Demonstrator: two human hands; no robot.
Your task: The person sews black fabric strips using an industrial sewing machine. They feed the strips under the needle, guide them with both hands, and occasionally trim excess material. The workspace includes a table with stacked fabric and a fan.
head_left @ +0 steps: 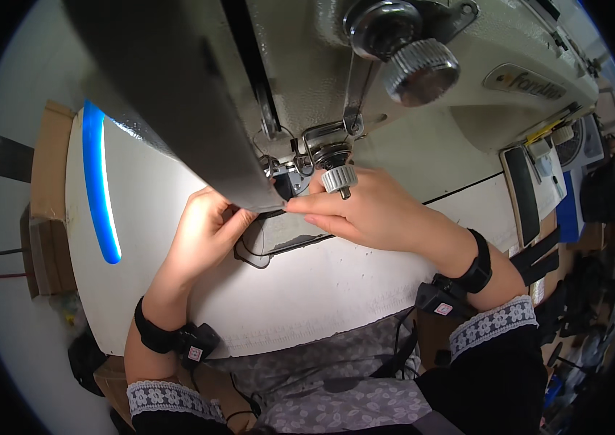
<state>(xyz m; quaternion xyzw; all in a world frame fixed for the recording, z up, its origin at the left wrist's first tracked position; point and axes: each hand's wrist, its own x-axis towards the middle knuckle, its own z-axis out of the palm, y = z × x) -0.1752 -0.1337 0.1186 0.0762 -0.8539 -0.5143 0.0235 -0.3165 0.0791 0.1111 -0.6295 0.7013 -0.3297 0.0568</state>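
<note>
Both of my hands are close together at the needle area of a sewing machine point(460, 138). My left hand point(206, 228) is closed, thumb against the fingers, its fingertips partly hidden by a blurred grey bar point(170, 109). From the right, my right hand point(373, 210) reaches in with thumb and forefinger drawn together, pointing left. A small dark piece point(283, 187), perhaps fabric, lies by the presser foot between the hands. What the fingertips pinch is hidden. A thin dark thread or cord point(253, 262) loops on the table below them.
A white worktable point(307, 290) surrounds the machine bed, with a blue-edged light strip point(97, 188) at left. Tension knobs point(422, 72) overhang the hands. A long black pad point(521, 192) lies at right. Cardboard point(50, 174) stands left of the table.
</note>
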